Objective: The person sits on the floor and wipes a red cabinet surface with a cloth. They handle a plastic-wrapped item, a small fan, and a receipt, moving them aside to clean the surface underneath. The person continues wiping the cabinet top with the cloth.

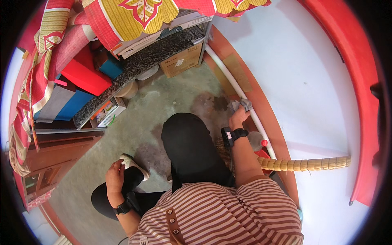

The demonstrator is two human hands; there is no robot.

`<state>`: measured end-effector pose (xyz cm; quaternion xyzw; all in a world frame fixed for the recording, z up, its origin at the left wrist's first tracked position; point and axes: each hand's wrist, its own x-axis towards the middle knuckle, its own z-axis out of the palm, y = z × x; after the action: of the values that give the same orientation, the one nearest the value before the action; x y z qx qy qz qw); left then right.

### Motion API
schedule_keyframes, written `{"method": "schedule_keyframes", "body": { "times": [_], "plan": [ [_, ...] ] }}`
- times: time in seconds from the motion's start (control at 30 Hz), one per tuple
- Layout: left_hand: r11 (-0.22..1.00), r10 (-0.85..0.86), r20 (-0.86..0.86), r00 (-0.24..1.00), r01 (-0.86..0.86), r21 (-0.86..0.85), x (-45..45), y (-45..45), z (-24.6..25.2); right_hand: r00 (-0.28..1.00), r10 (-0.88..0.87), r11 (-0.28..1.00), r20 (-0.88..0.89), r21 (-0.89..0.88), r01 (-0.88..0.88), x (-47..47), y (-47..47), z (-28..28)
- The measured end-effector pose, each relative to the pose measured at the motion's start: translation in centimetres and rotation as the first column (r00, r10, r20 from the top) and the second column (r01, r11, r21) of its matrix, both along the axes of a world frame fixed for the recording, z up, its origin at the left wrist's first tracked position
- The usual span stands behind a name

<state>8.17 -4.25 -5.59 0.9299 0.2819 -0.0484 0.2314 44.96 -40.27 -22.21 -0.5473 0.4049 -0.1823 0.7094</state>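
My right hand (239, 117) grips a crumpled grey cloth (246, 104) against a white plastic pipe (234, 83) that runs along the base of the wall. Wet, dark patches (206, 105) mark the concrete floor beside that hand. By my right forearm stands a clear plastic bottle (254, 139) with a red cap. My left hand (114, 179) holds nothing; its fingers hang loosely over my bent left leg, near a pale shoe (136, 165). A black-clad knee (190, 144) rises between my arms.
A broom's bound straw handle (306, 164) leans against the wall at right. Ahead, a granite shelf (159, 49) stands over a cardboard box (181, 60) and tubs. Patterned cloth (141, 15) overhangs the shelf. At left is a brown wooden cabinet (61, 162).
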Motion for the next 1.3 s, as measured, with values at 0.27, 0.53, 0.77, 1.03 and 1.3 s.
{"method": "schedule_keyframes", "body": {
  "times": [0.27, 0.53, 0.77, 1.03, 1.3],
  "plan": [
    [1.000, -0.010, -0.001, 1.000, 0.010, 0.024, -0.3, 0.1, 0.2, 0.948, -0.173, 0.947, -0.267, -0.309, 0.086, 0.0, -6.5, 0.1],
    [0.999, 0.028, -0.013, 1.000, -0.028, -0.020, -0.3, -0.1, 0.2, 0.414, -0.239, 0.120, -0.878, -0.450, -0.885, 1.3, -10.1, -2.4],
    [1.000, 0.016, -0.017, 1.000, -0.016, -0.016, -0.2, 0.0, 0.0, 0.458, -0.135, 0.196, -0.879, -0.477, -0.857, 1.7, -10.1, -3.0],
    [1.000, 0.025, -0.075, 0.997, -0.024, 0.014, 0.1, 0.0, -0.2, 0.739, -0.039, 0.699, -0.673, -0.547, -0.461, 3.6, -6.5, -2.6],
    [1.000, 0.005, -0.087, 0.996, -0.005, 0.011, 0.1, 0.1, -1.0, 0.849, 0.263, 0.627, -0.458, -0.588, -0.512, 4.3, -3.9, -5.0]
  ]
}}
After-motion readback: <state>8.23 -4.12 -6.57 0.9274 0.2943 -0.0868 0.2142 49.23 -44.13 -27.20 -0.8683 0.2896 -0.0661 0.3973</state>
